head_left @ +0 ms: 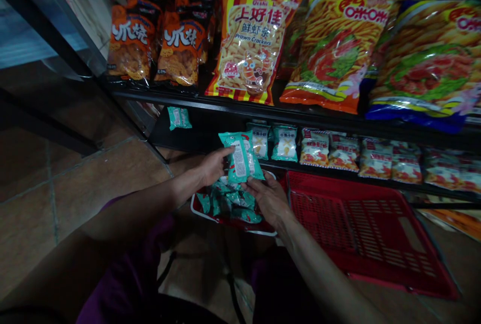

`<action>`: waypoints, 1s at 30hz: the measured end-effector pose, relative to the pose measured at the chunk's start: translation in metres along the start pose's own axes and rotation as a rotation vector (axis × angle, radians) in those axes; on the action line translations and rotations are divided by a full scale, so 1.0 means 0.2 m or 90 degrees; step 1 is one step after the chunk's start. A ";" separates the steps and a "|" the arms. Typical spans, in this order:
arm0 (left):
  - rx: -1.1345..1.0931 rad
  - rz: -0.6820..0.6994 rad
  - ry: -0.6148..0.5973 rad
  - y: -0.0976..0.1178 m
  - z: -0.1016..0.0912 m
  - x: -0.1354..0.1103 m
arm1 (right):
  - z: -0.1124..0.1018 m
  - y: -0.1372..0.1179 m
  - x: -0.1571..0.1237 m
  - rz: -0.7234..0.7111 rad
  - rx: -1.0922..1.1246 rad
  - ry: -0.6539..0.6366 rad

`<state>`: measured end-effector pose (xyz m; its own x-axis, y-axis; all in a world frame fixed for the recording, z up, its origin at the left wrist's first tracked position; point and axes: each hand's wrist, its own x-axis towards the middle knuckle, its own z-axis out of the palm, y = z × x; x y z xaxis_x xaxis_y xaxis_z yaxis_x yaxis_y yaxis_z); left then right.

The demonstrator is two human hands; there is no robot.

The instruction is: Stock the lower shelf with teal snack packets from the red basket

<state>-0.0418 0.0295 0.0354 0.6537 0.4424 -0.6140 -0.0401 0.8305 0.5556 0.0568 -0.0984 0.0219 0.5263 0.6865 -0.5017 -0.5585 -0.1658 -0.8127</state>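
Observation:
Between my hands is a teal snack bag [237, 161], its back with a white printed panel turned up; what looks like another teal bag shows at its right edge. My left hand [215, 166] grips it from the left, thumb on top and fingers partly hidden. At the lower right corner, my right hand [267, 197] has its fingers against the bag. Below them a red basket [263, 227] with a white handle holds several more teal bags [240, 199]. Just behind the held bag, matching teal bags [284, 142] stand on the lower shelf.
A second red basket [361, 218] lies to the right on the tiled floor [30, 213]. Small red-and-white bags [314, 148] line the lower shelf [176, 138]; one teal bag [179, 118] sits at its left. Prawn cracker bags [251, 45] and other large snack bags fill the upper shelf.

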 end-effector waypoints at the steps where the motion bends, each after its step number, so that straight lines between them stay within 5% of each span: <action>1: 0.013 0.000 -0.008 0.00 -0.01 0.00 | 0.00 0.00 0.00 -0.005 -0.005 0.001; 11: 0.110 0.075 -0.101 -0.04 -0.04 -0.01 | 0.02 -0.01 0.00 -0.017 -0.016 0.026; 24: 0.136 0.091 -0.047 -0.06 -0.05 0.00 | -0.01 0.02 0.00 -0.018 -0.057 -0.015; 30: 0.146 0.123 -0.040 -0.08 -0.08 0.02 | -0.06 0.06 0.05 -0.166 -0.237 0.067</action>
<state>-0.0497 0.0228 0.0142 0.6967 0.5566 -0.4526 -0.0008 0.6315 0.7754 0.0643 -0.1018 0.0036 0.6919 0.6664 -0.2779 -0.1406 -0.2531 -0.9572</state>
